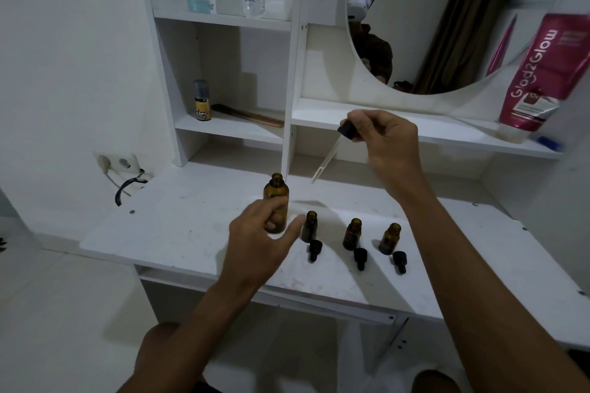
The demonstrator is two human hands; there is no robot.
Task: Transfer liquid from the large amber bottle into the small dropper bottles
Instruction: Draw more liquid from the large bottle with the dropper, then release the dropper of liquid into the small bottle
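- The large amber bottle point(276, 201) stands uncapped at the desk point(178, 226) centre; likely rigid, slick, breakable glass, best gripped round its body
- Left hand point(258, 233) hovers half-open, partly masking it
- Right hand point(388, 137) pinches the dropper point(335, 145) by its cap
- Liquid level unreadable through the dark glass

Probably a home bedroom: white vanity desk point(191, 233) (round mirror point(447, 25), cosmetics).
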